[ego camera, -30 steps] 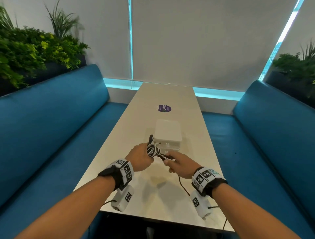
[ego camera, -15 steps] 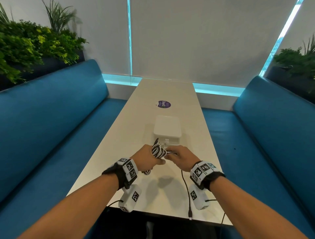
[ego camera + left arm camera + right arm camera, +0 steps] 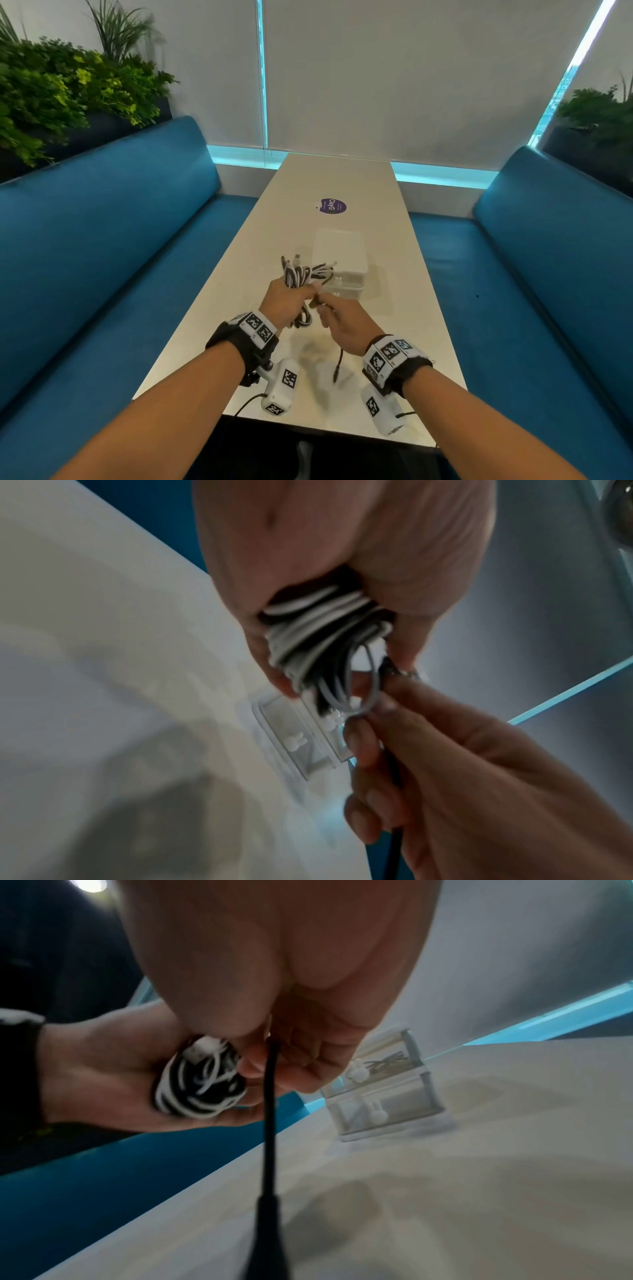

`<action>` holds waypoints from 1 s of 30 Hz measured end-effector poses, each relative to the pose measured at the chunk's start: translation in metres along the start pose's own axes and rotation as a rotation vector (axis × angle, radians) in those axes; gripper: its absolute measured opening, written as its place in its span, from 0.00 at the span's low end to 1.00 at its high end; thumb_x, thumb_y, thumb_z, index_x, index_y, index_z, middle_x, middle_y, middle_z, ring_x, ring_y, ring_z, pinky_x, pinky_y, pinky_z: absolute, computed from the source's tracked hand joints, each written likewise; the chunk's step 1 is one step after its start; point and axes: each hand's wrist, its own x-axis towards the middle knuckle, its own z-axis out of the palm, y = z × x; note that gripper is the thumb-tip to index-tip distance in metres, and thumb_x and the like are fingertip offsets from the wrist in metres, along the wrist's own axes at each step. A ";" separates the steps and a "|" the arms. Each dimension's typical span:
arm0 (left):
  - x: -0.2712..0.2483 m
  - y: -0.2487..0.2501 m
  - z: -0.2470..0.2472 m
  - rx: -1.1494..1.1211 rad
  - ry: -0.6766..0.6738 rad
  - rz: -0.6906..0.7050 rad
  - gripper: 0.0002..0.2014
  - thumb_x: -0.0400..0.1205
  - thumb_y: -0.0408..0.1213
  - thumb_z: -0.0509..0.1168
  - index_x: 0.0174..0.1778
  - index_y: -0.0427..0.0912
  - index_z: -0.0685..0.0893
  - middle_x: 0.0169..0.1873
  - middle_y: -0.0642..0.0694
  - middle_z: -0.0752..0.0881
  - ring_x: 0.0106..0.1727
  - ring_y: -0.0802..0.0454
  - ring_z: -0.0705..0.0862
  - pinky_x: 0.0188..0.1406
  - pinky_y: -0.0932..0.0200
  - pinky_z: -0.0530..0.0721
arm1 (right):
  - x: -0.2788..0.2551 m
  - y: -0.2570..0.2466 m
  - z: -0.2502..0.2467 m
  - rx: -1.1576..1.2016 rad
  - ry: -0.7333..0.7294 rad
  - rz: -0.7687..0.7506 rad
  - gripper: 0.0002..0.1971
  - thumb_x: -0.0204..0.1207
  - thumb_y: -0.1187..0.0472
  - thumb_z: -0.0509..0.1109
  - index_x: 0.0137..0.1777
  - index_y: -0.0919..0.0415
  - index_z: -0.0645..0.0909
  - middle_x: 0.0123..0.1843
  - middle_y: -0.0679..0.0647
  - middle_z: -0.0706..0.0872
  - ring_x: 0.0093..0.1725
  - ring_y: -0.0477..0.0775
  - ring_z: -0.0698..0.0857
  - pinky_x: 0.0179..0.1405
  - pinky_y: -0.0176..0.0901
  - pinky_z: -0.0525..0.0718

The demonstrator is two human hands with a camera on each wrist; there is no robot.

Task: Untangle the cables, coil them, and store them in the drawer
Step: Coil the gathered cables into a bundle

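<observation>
My left hand (image 3: pixel 286 301) grips a bundle of black and white cables (image 3: pixel 297 275) above the table, loops sticking out above and below the fist; the bundle (image 3: pixel 200 1085) also shows in the right wrist view and the bundle (image 3: pixel 325 631) in the left wrist view. Right beside it, my right hand (image 3: pixel 342 323) pinches a black cable (image 3: pixel 268 1123) whose free end with a plug (image 3: pixel 336 375) hangs down toward the table. The small clear drawer unit (image 3: pixel 340 270) with white knobs stands just beyond both hands, drawers closed (image 3: pixel 383 1091).
The long white table (image 3: pixel 342 178) runs away from me, with a purple round sticker (image 3: pixel 332 206) past the drawer unit. Blue benches (image 3: pixel 102 240) line both sides. Plants (image 3: pixel 61 89) stand behind the left bench.
Both hands have risen slightly with the bundle. The black cable's loose tail has shortened; its plug end, earlier trailing over the table's near edge, now hangs just under my right hand.
</observation>
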 end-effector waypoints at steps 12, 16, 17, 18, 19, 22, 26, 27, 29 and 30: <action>-0.003 -0.001 0.010 -0.102 -0.076 0.016 0.09 0.74 0.25 0.75 0.45 0.43 0.92 0.37 0.43 0.92 0.39 0.45 0.89 0.40 0.53 0.85 | -0.002 -0.004 -0.014 -0.082 -0.120 0.114 0.15 0.86 0.61 0.58 0.39 0.58 0.80 0.35 0.53 0.85 0.35 0.52 0.81 0.37 0.41 0.76; -0.006 0.000 0.008 -0.027 -0.155 -0.040 0.09 0.73 0.36 0.81 0.46 0.38 0.92 0.35 0.40 0.91 0.36 0.42 0.88 0.39 0.50 0.86 | -0.009 -0.010 -0.019 -0.111 -0.208 0.161 0.20 0.87 0.58 0.58 0.32 0.44 0.76 0.31 0.42 0.79 0.31 0.41 0.76 0.34 0.33 0.71; -0.009 0.002 0.007 0.010 -0.196 -0.054 0.11 0.73 0.36 0.81 0.46 0.36 0.91 0.34 0.37 0.90 0.35 0.41 0.88 0.36 0.51 0.85 | -0.010 -0.010 -0.019 -0.144 -0.241 0.174 0.19 0.87 0.58 0.58 0.33 0.45 0.79 0.32 0.39 0.77 0.34 0.42 0.76 0.37 0.35 0.71; -0.011 0.003 0.006 0.060 -0.241 -0.059 0.11 0.72 0.36 0.81 0.46 0.34 0.91 0.35 0.34 0.90 0.34 0.40 0.88 0.34 0.51 0.84 | -0.011 -0.009 -0.019 -0.163 -0.269 0.191 0.18 0.87 0.56 0.58 0.37 0.48 0.84 0.34 0.37 0.77 0.38 0.43 0.77 0.41 0.36 0.71; -0.012 0.004 0.005 0.127 -0.269 -0.057 0.11 0.71 0.34 0.80 0.44 0.32 0.91 0.35 0.34 0.90 0.34 0.41 0.88 0.34 0.52 0.84 | -0.013 -0.007 -0.018 -0.169 -0.288 0.212 0.19 0.88 0.52 0.58 0.42 0.52 0.88 0.36 0.36 0.79 0.40 0.44 0.78 0.43 0.38 0.72; -0.012 0.005 0.001 0.306 -0.247 -0.057 0.07 0.69 0.27 0.79 0.34 0.36 0.86 0.29 0.44 0.85 0.32 0.49 0.83 0.34 0.57 0.81 | -0.019 0.000 -0.017 -0.158 -0.287 0.277 0.22 0.86 0.43 0.59 0.39 0.53 0.86 0.33 0.44 0.80 0.34 0.43 0.78 0.34 0.36 0.71; -0.007 0.002 -0.009 0.178 -0.111 -0.047 0.07 0.68 0.26 0.79 0.37 0.34 0.87 0.30 0.42 0.86 0.35 0.46 0.85 0.39 0.51 0.83 | -0.021 0.003 -0.019 -0.043 -0.206 0.331 0.16 0.86 0.47 0.60 0.43 0.53 0.84 0.37 0.47 0.80 0.35 0.45 0.79 0.34 0.38 0.74; -0.007 0.002 -0.011 0.117 -0.093 -0.040 0.08 0.67 0.25 0.78 0.39 0.35 0.88 0.31 0.41 0.88 0.36 0.42 0.86 0.41 0.49 0.84 | -0.021 0.003 -0.020 -0.016 -0.186 0.335 0.16 0.86 0.48 0.59 0.44 0.54 0.83 0.37 0.46 0.80 0.34 0.44 0.78 0.34 0.38 0.74; -0.007 0.004 -0.011 0.056 -0.070 -0.033 0.11 0.62 0.26 0.77 0.40 0.35 0.89 0.31 0.38 0.88 0.38 0.38 0.87 0.40 0.48 0.85 | -0.020 0.001 -0.021 0.014 -0.171 0.332 0.16 0.87 0.49 0.58 0.47 0.56 0.84 0.35 0.43 0.78 0.32 0.41 0.76 0.32 0.36 0.73; -0.008 0.005 -0.009 0.029 -0.061 -0.020 0.12 0.62 0.26 0.76 0.41 0.34 0.89 0.30 0.39 0.87 0.37 0.38 0.87 0.38 0.49 0.85 | -0.021 -0.002 -0.021 0.018 -0.183 0.331 0.16 0.88 0.49 0.57 0.48 0.56 0.84 0.36 0.43 0.78 0.31 0.42 0.77 0.32 0.36 0.74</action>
